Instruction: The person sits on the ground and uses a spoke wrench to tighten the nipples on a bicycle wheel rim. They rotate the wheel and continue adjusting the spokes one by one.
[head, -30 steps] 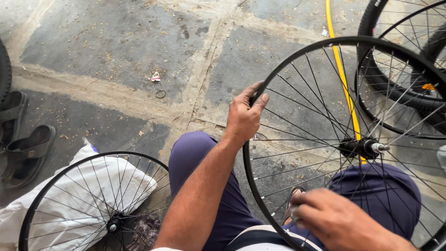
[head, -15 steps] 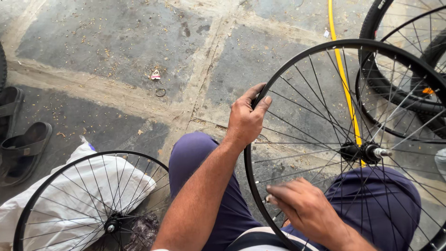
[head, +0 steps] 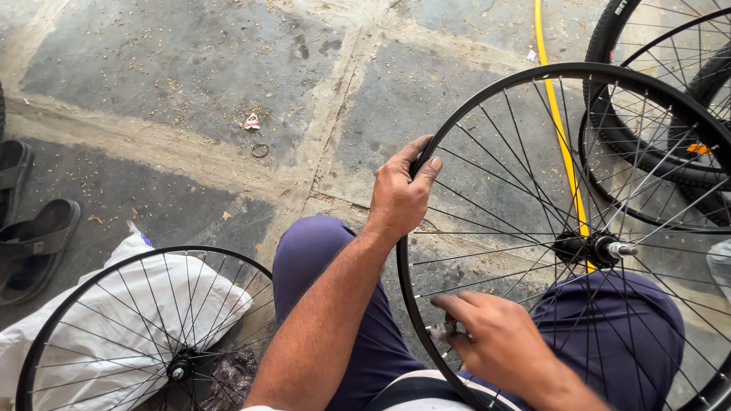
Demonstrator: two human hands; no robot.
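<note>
Left hand [head: 400, 194] grips black wheel rim [head: 487, 99]; right hand [head: 499, 342] pinches small tool [head: 444, 329] at spoke.

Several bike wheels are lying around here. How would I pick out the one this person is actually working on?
Start at the person's knees in purple trousers. The wheel stands upright between them, its hub over the right knee. The left hand grips its bare black rim and the right hand is at its lower spokes. The smaller wheel lies flat, untouched, on white cloth.

Bare floor [head: 152, 68] lies open ahead-left (small litter only); spoked wheel [head: 487, 114] blocks right, second wheel [head: 91, 304] lower-left.
</note>
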